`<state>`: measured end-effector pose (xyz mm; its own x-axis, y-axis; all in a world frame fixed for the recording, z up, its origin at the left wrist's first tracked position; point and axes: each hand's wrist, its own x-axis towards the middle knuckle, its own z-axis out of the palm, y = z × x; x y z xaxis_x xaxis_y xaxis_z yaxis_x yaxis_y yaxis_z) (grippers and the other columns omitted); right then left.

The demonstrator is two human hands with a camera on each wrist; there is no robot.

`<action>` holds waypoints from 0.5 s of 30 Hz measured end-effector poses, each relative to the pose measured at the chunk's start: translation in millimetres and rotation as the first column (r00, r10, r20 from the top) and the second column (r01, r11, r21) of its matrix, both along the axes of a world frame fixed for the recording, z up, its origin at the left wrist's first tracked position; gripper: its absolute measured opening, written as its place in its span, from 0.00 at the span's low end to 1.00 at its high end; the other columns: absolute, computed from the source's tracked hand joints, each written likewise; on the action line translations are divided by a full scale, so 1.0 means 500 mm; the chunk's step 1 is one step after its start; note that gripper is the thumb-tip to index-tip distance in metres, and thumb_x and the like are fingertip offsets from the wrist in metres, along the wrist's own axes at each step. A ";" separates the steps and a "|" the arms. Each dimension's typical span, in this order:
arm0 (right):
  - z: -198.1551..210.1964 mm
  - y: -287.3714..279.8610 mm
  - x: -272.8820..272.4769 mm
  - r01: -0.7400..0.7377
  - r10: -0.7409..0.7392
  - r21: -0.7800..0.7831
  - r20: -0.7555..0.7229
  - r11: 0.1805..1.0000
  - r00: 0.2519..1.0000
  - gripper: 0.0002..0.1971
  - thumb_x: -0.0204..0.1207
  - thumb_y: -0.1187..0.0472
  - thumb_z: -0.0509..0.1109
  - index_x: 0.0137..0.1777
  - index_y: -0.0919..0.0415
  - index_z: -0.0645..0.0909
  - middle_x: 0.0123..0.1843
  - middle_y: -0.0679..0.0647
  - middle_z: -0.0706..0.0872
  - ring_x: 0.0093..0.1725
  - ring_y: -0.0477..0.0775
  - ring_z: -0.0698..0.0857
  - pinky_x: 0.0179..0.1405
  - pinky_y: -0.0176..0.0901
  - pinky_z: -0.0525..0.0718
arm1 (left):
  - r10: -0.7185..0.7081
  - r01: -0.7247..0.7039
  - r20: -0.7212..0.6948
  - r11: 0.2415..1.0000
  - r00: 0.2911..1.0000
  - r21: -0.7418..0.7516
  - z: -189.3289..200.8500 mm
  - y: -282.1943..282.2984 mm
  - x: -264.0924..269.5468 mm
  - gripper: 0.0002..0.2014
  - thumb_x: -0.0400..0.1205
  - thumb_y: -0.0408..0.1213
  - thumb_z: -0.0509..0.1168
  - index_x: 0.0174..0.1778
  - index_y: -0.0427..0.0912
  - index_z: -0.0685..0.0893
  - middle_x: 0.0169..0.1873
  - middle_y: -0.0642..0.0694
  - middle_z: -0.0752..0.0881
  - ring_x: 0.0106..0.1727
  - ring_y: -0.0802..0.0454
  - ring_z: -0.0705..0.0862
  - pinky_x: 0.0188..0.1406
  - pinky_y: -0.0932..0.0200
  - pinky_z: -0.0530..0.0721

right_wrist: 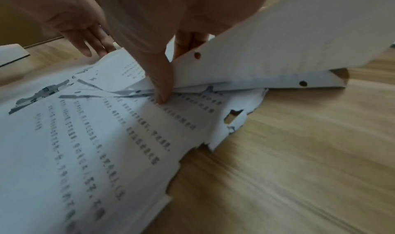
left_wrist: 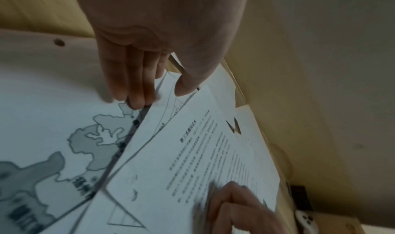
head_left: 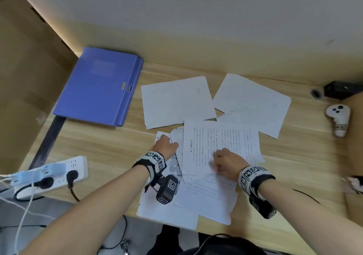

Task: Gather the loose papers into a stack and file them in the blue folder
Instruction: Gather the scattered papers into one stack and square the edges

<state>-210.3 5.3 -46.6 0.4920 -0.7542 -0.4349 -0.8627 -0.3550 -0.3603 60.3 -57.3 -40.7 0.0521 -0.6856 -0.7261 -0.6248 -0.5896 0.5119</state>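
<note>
The closed blue folder (head_left: 98, 86) lies flat at the back left of the wooden desk (head_left: 110, 146). Loose white sheets overlap in the middle. Two blank sheets (head_left: 176, 102) (head_left: 251, 99) lie at the back, and another printed sheet (head_left: 208, 197) reaches the front edge. My right hand (head_left: 216, 156) pinches the near edge of the printed sheet (head_left: 220, 143) and lifts it; its thumb (right_wrist: 162, 88) is under the raised sheet (right_wrist: 278, 43). My left hand (left_wrist: 160, 93) has straight fingers (left_wrist: 136, 92) resting on the map sheet (left_wrist: 64, 144), at the edge of a ruled sheet (left_wrist: 162, 112).
A white power strip (head_left: 59, 174) with plugs and cables sits at the front left. A white controller (head_left: 338, 117) and a black device (head_left: 341, 90) lie at the right. Cardboard panels (head_left: 25, 78) stand along the left, and a cardboard box (head_left: 355, 137) is at the right.
</note>
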 end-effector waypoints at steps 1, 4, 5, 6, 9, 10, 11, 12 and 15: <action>-0.005 0.001 -0.002 0.001 -0.001 -0.017 0.020 1.000 1.000 0.20 0.70 0.63 0.74 0.28 0.46 0.66 0.42 0.41 0.70 0.45 0.47 0.69 0.39 0.49 0.82 | 0.021 -0.021 -0.023 1.000 1.000 0.000 -0.002 -0.003 -0.004 0.17 0.71 0.48 0.64 0.51 0.46 0.70 0.49 0.37 0.90 0.48 0.39 0.90 0.44 0.47 0.86; -0.007 0.001 -0.003 -0.005 0.007 -0.031 0.051 1.000 0.999 0.19 0.68 0.63 0.74 0.27 0.46 0.67 0.42 0.41 0.69 0.45 0.46 0.66 0.40 0.48 0.81 | 0.032 -0.034 -0.056 0.999 0.998 -0.035 0.003 -0.008 -0.018 0.06 0.78 0.42 0.69 0.38 0.46 0.80 0.42 0.41 0.89 0.41 0.41 0.87 0.42 0.47 0.87; -0.006 0.001 -0.003 -0.008 0.010 -0.026 0.058 1.000 0.998 0.18 0.67 0.64 0.73 0.27 0.46 0.68 0.43 0.41 0.70 0.45 0.47 0.66 0.41 0.48 0.81 | 0.044 -0.047 -0.082 0.998 0.996 -0.043 0.005 -0.010 -0.022 0.05 0.79 0.41 0.70 0.40 0.44 0.84 0.42 0.41 0.90 0.39 0.43 0.86 0.39 0.47 0.88; -0.006 0.000 -0.005 -0.009 0.010 -0.016 0.060 1.000 0.998 0.17 0.66 0.65 0.73 0.27 0.47 0.69 0.43 0.42 0.72 0.46 0.47 0.67 0.42 0.48 0.80 | 0.066 -0.072 -0.126 0.997 0.990 -0.041 0.008 -0.010 -0.026 0.04 0.80 0.39 0.71 0.42 0.43 0.86 0.42 0.41 0.90 0.38 0.44 0.86 0.34 0.53 0.87; -0.013 -0.003 -0.012 -0.014 0.015 -0.018 0.054 1.000 0.998 0.14 0.66 0.62 0.72 0.27 0.47 0.71 0.46 0.44 0.76 0.47 0.48 0.67 0.43 0.50 0.81 | 0.141 -0.143 -0.266 0.990 0.954 0.012 0.012 -0.003 -0.037 0.09 0.79 0.33 0.74 0.54 0.40 0.87 0.51 0.42 0.90 0.50 0.43 0.90 0.39 0.54 0.91; -0.014 -0.002 -0.014 -0.014 0.015 -0.021 0.055 1.000 0.998 0.13 0.67 0.61 0.71 0.27 0.47 0.72 0.46 0.44 0.76 0.47 0.48 0.66 0.43 0.50 0.81 | 0.142 -0.143 -0.281 0.990 0.949 0.018 0.012 -0.001 -0.042 0.12 0.78 0.32 0.76 0.56 0.40 0.87 0.55 0.41 0.91 0.55 0.41 0.90 0.48 0.48 0.92; -0.013 -0.002 -0.014 -0.016 0.017 -0.019 0.061 1.000 0.998 0.12 0.69 0.59 0.70 0.27 0.48 0.73 0.46 0.44 0.76 0.47 0.48 0.66 0.43 0.50 0.80 | 0.132 -0.135 -0.276 0.991 0.952 0.009 0.011 0.000 -0.046 0.14 0.76 0.32 0.77 0.58 0.39 0.88 0.58 0.39 0.91 0.58 0.41 0.90 0.56 0.43 0.90; -0.010 -0.001 -0.013 -0.014 0.015 -0.006 0.065 1.000 0.998 0.12 0.70 0.57 0.70 0.27 0.49 0.74 0.46 0.44 0.76 0.47 0.48 0.65 0.44 0.49 0.80 | 0.114 -0.119 -0.256 0.993 0.960 -0.007 0.012 0.001 -0.051 0.16 0.75 0.32 0.78 0.59 0.38 0.89 0.60 0.38 0.90 0.60 0.41 0.89 0.60 0.42 0.89; 0.015 -0.001 -0.007 -0.006 0.006 0.070 0.013 0.998 1.000 0.13 0.65 0.41 0.73 0.31 0.47 0.76 0.50 0.41 0.73 0.50 0.47 0.65 0.52 0.42 0.76 | 0.088 -0.102 -0.202 0.993 0.975 -0.062 0.013 0.006 -0.062 0.18 0.76 0.31 0.77 0.62 0.36 0.88 0.62 0.39 0.90 0.62 0.41 0.88 0.63 0.43 0.87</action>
